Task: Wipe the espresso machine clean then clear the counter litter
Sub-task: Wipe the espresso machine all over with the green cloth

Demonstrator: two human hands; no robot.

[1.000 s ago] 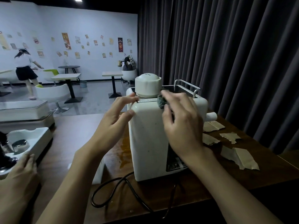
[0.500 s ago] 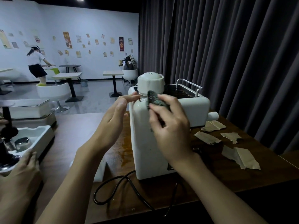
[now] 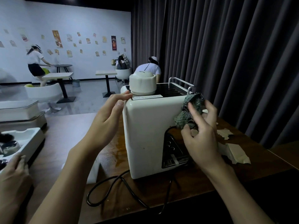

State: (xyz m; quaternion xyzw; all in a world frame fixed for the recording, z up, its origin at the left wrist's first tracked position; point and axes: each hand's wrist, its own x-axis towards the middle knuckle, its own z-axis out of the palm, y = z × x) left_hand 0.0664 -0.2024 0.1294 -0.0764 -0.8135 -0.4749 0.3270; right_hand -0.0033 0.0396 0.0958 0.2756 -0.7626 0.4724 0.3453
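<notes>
wiping seems under way: the right hand (image 3: 200, 139) pinches a cloth (image 3: 191, 110) at the upper right edge of the espresso machine (image 3: 145, 135), the flat left hand (image 3: 106, 120) braces its left corner, and paper scraps (image 3: 234, 152) lie uncleared beside it.

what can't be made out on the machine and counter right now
Head view:
Far side of the machine: turned away from the camera.
Print on the label: too small.
Some paper scraps: partly behind the right hand and cloth.
The tray: cut off by the left edge.
</notes>
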